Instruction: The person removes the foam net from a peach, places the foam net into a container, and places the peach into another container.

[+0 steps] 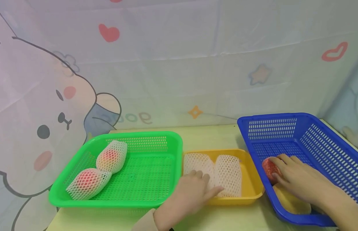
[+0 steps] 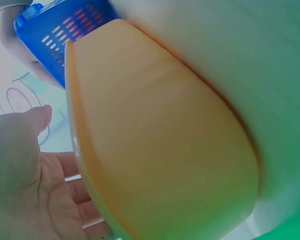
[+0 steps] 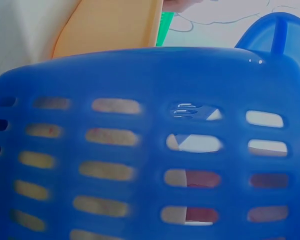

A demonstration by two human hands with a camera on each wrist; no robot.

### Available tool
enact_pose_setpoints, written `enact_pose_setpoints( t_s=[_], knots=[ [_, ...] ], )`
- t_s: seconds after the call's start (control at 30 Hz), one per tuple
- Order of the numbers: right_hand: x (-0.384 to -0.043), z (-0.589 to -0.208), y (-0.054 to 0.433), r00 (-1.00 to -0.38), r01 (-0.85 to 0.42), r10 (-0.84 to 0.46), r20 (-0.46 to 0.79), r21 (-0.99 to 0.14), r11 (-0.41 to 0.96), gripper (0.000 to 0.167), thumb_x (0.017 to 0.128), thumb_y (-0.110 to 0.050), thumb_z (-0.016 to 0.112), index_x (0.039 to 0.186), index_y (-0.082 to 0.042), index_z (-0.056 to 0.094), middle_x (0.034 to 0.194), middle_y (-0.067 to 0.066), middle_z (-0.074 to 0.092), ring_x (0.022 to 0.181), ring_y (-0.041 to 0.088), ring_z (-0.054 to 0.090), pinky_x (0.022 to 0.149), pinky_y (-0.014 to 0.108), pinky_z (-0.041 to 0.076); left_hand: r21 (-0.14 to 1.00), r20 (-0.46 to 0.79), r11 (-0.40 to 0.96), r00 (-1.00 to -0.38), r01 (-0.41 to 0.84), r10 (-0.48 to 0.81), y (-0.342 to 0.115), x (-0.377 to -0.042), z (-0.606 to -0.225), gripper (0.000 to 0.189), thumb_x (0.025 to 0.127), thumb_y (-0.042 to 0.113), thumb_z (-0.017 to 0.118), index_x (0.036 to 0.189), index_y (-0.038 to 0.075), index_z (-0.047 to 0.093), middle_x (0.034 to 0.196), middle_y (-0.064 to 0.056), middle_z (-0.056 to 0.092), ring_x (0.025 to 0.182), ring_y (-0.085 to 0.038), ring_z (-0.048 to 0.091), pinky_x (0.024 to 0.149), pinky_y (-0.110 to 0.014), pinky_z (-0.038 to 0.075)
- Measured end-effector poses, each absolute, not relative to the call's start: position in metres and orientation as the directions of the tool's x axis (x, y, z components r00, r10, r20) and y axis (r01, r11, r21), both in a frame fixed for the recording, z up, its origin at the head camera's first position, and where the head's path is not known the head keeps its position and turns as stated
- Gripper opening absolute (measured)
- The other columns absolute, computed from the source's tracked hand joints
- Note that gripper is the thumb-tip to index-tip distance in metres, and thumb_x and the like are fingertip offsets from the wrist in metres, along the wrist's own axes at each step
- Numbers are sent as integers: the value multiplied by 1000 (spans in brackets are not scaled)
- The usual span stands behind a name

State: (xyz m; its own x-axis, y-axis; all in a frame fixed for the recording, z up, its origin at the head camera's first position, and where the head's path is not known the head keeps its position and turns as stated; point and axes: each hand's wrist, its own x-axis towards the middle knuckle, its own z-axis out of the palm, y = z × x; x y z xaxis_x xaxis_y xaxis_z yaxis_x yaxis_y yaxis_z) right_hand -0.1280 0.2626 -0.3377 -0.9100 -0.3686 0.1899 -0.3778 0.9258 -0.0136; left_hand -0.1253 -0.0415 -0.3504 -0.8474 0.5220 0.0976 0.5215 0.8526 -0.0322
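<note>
A pale yellow worktop [image 1: 213,138] carries everything. Nearest, the left hand [image 1: 188,190], its grip loosely spread, reaches over two white foam-mesh sleeves [image 1: 229,175] in a shallow yellow plastic tray [image 1: 250,179]. The right hand [image 1: 300,176] grips a round red fruit [image 1: 268,169] beside a smooth yellow fruit [image 1: 291,199], inside a slotted blue plastic basket [image 1: 271,147]. Left of the tray, a green plastic basket [image 1: 151,166] bears two mesh-wrapped, red-and-yellow fruits [image 1: 87,182]. Behind hangs a printed pale cloth [image 1: 173,80].

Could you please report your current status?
Left hand at white nets in yellow tray. Right hand on red fruit in blue basket. Yellow fruit close alongside.
</note>
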Motion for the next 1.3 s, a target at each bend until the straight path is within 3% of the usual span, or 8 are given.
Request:
enact_pose_setpoints(
  t_s=[0.43, 0.8, 1.03, 1.3],
  knots=[
    [-127, -335, 260, -909, -381, -373, 185, -9, 925, 35, 93, -27, 60, 123, -8, 59, 111, 7, 61, 97, 29, 57, 83, 54, 51, -20, 153, 827, -815, 562, 558, -44, -125, -346, 63, 98, 61, 27, 99, 11, 64, 89, -2, 63, 80, -16, 56, 65, -27, 50],
    [-125, -332, 259, -904, -388, -379, 200, -8, 922, 36, 95, -25, 58, 126, -9, 56, 102, 2, 62, 94, 25, 57, 82, 50, 51, 7, 248, 806, -782, 592, 572, -47, -125, -341, 53, 98, 57, 33, 90, 13, 61, 82, 2, 59, 73, -12, 51, 61, -21, 43],
    [-124, -332, 259, -904, -384, -372, 213, -16, 923, 28, 95, -24, 57, 119, -11, 58, 90, -4, 58, 87, 21, 56, 76, 46, 52, 10, 289, 806, -773, 592, 564, -49, -125, -339, 50, 98, 56, 36, 87, 14, 60, 79, 3, 58, 71, -12, 49, 56, -19, 40],
    [-123, -329, 257, -920, -363, -344, 189, -78, 929, 34, 98, -30, 51, 125, -10, 56, 102, 2, 63, 99, 27, 60, 81, 53, 51, 20, 311, 803, -767, 595, 561, -51, -124, -335, 50, 97, 57, 37, 85, 14, 59, 78, 3, 56, 69, -11, 45, 56, -18, 37]
  ],
)
